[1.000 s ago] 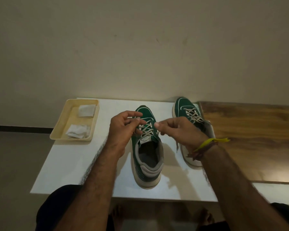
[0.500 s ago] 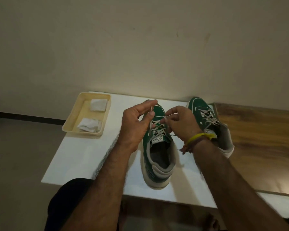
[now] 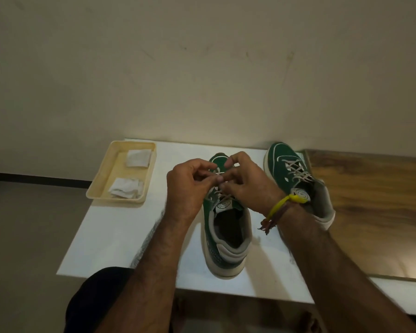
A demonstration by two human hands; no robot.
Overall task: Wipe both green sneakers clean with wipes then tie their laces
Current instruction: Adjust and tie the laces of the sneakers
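A green sneaker (image 3: pixel 227 239) with a pale sole stands on the white table (image 3: pixel 120 234), heel toward me. Over its laced front my left hand (image 3: pixel 190 188) and my right hand (image 3: pixel 246 186) meet, fingers curled, each pinching the shoe's pale lace (image 3: pixel 219 173); a short strand runs between the fingertips. The lace ends are mostly hidden by the fingers. The second green sneaker (image 3: pixel 296 174) stands to the right, partly behind my right wrist, its laces crossed up the front.
A cream tray (image 3: pixel 101 188) at the table's back left holds two crumpled white wipes (image 3: pixel 126 187). A wooden surface (image 3: pixel 375 207) adjoins the table on the right. A plain wall rises behind. My knees sit under the near table edge.
Both hands have drawn closer together over the near sneaker's front, and the lace between them is now short. The view has shifted slightly.
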